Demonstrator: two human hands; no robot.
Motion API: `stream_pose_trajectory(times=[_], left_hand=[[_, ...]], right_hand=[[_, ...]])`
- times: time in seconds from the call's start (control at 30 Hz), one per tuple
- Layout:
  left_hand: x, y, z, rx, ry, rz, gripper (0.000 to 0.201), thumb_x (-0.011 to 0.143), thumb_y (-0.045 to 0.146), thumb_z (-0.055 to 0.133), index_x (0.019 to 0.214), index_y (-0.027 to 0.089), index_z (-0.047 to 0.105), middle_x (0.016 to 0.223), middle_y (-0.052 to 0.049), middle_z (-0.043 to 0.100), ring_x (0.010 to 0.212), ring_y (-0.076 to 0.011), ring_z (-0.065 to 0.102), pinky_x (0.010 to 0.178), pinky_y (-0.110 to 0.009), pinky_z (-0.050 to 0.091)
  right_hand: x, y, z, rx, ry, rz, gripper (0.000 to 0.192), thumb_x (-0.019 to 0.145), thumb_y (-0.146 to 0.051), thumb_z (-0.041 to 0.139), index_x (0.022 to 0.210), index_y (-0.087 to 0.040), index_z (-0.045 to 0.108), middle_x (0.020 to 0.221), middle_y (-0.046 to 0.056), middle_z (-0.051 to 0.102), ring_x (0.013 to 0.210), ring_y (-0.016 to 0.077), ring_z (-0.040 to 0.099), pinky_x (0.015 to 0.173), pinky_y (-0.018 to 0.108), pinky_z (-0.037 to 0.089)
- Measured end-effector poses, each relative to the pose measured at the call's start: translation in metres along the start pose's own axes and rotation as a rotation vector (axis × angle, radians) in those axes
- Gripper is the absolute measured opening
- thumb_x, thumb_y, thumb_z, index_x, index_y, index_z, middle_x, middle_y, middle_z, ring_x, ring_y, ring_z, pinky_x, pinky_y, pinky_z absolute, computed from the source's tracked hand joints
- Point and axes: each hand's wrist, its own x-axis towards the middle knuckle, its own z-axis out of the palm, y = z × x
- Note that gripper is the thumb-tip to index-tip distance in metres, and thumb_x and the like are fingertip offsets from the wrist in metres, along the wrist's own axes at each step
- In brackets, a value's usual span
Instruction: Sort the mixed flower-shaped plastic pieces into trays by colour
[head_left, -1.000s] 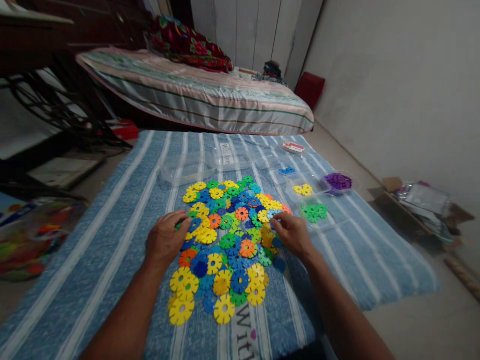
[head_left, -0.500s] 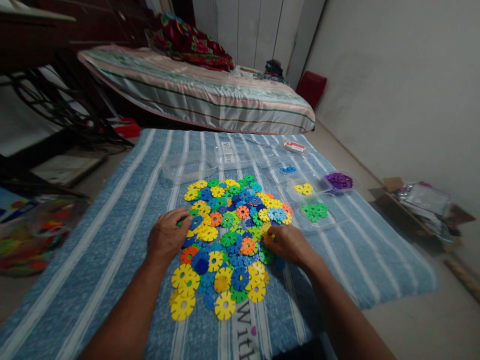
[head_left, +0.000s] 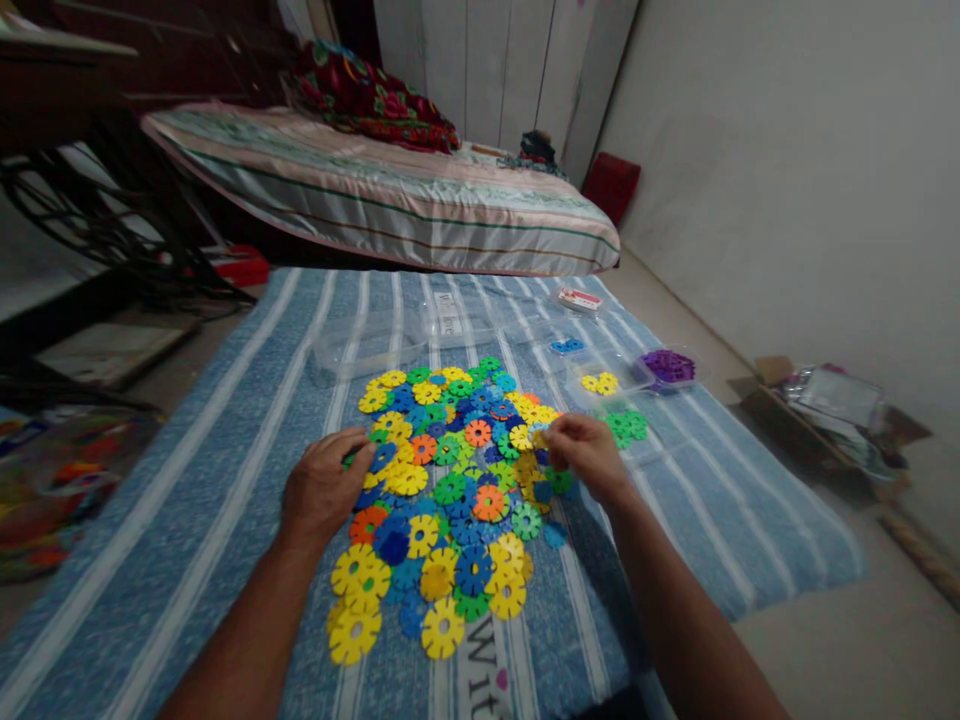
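Note:
A spread pile of notched plastic snowflake discs [head_left: 450, 488] in yellow, blue, green and orange covers the middle of the striped cloth. At its left edge my left hand [head_left: 324, 485] is closed, a green snowflake disc [head_left: 349, 460] showing by its fingertips. Over the right edge, my right hand [head_left: 589, 455] pinches a yellow snowflake disc [head_left: 541, 438], partly covered by the fingers. Right of the pile, clear containers hold sorted discs: yellow discs [head_left: 600, 383], green discs [head_left: 627, 428] and purple discs [head_left: 667, 368]. Blue discs [head_left: 568, 345] sit farther back.
Larger clear plastic containers [head_left: 367, 345] stand behind the pile on the blue striped cloth [head_left: 225, 480]. A small red and white box [head_left: 580, 299] lies at the back right. Beyond are a bed [head_left: 405, 215], a sewing-machine stand [head_left: 90, 220] and an open carton [head_left: 817, 400].
My right hand has moved up from the pile, now with a yellow disc at its fingertips. My left hand keeps its place and its green disc. The whole view has shifted slightly.

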Motion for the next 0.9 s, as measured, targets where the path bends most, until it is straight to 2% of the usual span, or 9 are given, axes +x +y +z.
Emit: stream_pose_trajectory(times=[0.07,0.1,0.17,0.3,0.43,0.53,0.63,0.73,0.9], left_hand=[[0.000,0.000,0.000,-0.002,-0.001,0.002,0.029,0.078,0.049,0.047,0.080,0.027,0.065,0.102,-0.005,0.073,0.104,-0.0267,0.066,0.098,-0.043,0.050],[0.000,0.001,-0.001,-0.001,-0.003,0.002,0.029,0.078,0.049,0.046,0.080,0.027,0.065,0.103,-0.005,0.073,0.104,-0.0269,0.065,0.099,-0.044,0.050],[0.000,0.001,-0.001,0.004,-0.010,-0.004,0.030,0.078,0.049,0.045,0.080,0.026,0.065,0.104,-0.006,0.073,0.105,-0.0272,0.065,0.099,-0.044,0.049],[0.000,0.003,-0.002,0.018,-0.030,-0.016,0.033,0.079,0.049,0.044,0.082,0.025,0.066,0.108,-0.008,0.072,0.107,-0.0280,0.065,0.100,-0.044,0.049],[0.000,0.003,-0.002,0.023,-0.038,-0.011,0.035,0.079,0.049,0.044,0.084,0.023,0.067,0.109,-0.009,0.072,0.107,-0.0282,0.065,0.100,-0.043,0.049],[0.000,0.002,-0.002,0.029,-0.040,-0.011,0.035,0.079,0.049,0.044,0.084,0.022,0.068,0.109,-0.009,0.072,0.107,-0.0275,0.065,0.100,-0.041,0.049],[0.000,0.002,-0.001,0.033,-0.042,-0.013,0.035,0.080,0.048,0.044,0.085,0.023,0.067,0.109,-0.008,0.072,0.108,-0.0267,0.065,0.101,-0.040,0.048],[0.000,0.002,-0.001,0.032,-0.046,-0.016,0.036,0.080,0.049,0.044,0.087,0.022,0.067,0.109,-0.008,0.072,0.107,-0.0265,0.065,0.101,-0.042,0.048],[0.000,0.003,-0.001,0.032,-0.032,-0.018,0.037,0.080,0.049,0.043,0.085,0.022,0.068,0.107,-0.009,0.073,0.106,-0.0272,0.065,0.100,-0.043,0.049]], right_hand=[[0.007,-0.004,-0.002,0.313,0.306,0.008,0.032,0.069,-0.048,0.068,0.073,-0.020,0.056,0.051,-0.005,0.057,0.042,0.0114,0.051,0.044,0.021,0.041],[0.009,-0.006,-0.003,0.420,0.401,0.020,0.034,0.067,-0.049,0.069,0.078,-0.020,0.056,0.053,-0.004,0.059,0.043,0.0121,0.053,0.044,0.022,0.043],[0.009,-0.007,-0.003,0.497,0.430,0.074,0.037,0.065,-0.049,0.070,0.083,-0.020,0.056,0.055,-0.003,0.062,0.043,0.0132,0.054,0.043,0.023,0.045],[-0.002,0.001,0.007,0.278,0.259,0.142,0.037,0.066,-0.052,0.069,0.074,-0.018,0.057,0.050,-0.002,0.059,0.039,0.0122,0.050,0.039,0.021,0.039],[-0.011,0.015,0.013,-0.121,0.015,0.047,0.029,0.076,-0.046,0.060,0.070,-0.017,0.061,0.050,-0.003,0.054,0.044,0.0116,0.048,0.044,0.021,0.035],[-0.013,0.016,0.011,-0.573,-0.124,-0.046,0.020,0.081,-0.033,0.056,0.084,-0.017,0.070,0.061,0.000,0.061,0.056,0.0136,0.054,0.053,0.023,0.034],[-0.014,0.006,0.010,-0.913,-0.249,-0.035,0.026,0.086,-0.031,0.058,0.105,-0.020,0.071,0.078,0.004,0.069,0.070,0.0172,0.061,0.060,0.024,0.035],[-0.016,-0.003,0.014,-1.080,-0.350,0.009,0.030,0.089,-0.037,0.059,0.114,-0.024,0.068,0.089,0.005,0.072,0.081,0.0204,0.065,0.063,0.025,0.035],[-0.015,-0.006,0.021,-1.147,-0.381,0.016,0.023,0.091,-0.036,0.056,0.107,-0.027,0.070,0.092,0.005,0.072,0.086,0.0216,0.066,0.064,0.026,0.034]])
